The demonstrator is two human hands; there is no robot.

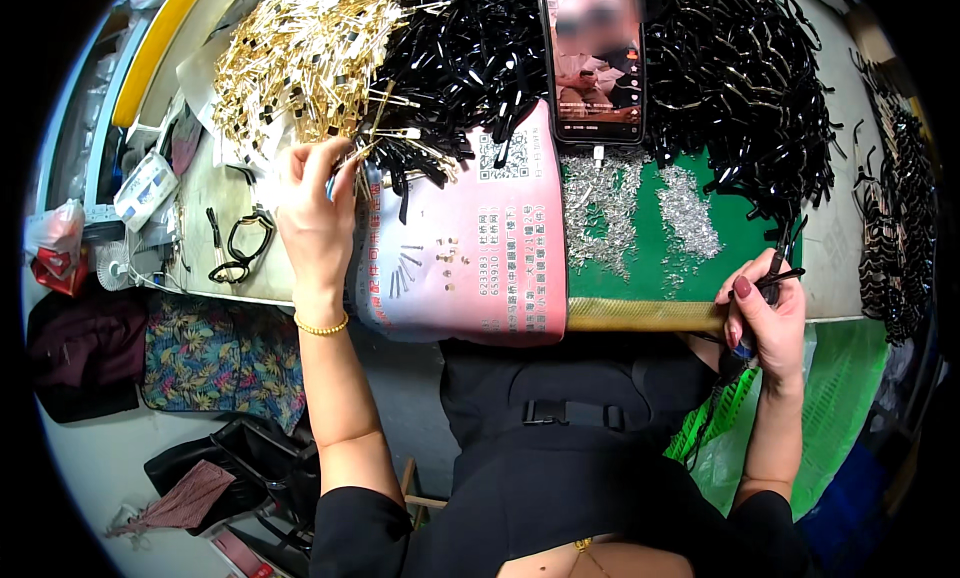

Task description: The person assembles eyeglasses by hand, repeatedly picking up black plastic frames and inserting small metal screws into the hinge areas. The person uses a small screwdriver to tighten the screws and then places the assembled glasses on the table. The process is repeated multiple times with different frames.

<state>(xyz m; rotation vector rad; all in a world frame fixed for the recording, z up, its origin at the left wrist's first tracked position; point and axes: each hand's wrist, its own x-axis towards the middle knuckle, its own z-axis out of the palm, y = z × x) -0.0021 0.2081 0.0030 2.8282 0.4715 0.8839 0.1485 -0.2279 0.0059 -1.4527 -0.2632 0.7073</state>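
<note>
Gold metal heap of slender, black-tipped strips [300,78]: above and left of the glossy pink-and-blue printed sheet [530,313], my landmark; its lower fringe lies by the sheet's top-left corner.
Heap handling: the strips cross at every angle, so from my distant seat I judge a light pinch near one end, lifted straight up, works best; a sideways pull could drag neighbours along.
Right grip: I would keep it firm but unsqueezed, since the slim black pieces look easy to twist.
Silver screws, tiny and shiny [690,216]: heaped right of the sheet; I would keep both wrists high around them, as a brush could scatter them.
Left hand [320,203]: just beyond the sheet's upper left edge, fingertips close together at the gold fringe; I cannot tell whether a piece is pinched.
Left forearm: nearly upright in my view, a yellow beaded bracelet [321,325] at its wrist.
Right hand [775,318]: well right of the sheet, fingers curled around slender black pieces [787,251] and apparently a dark tool handle [741,351].
Right thumb: laid across the grip, forearm upright below.
</note>
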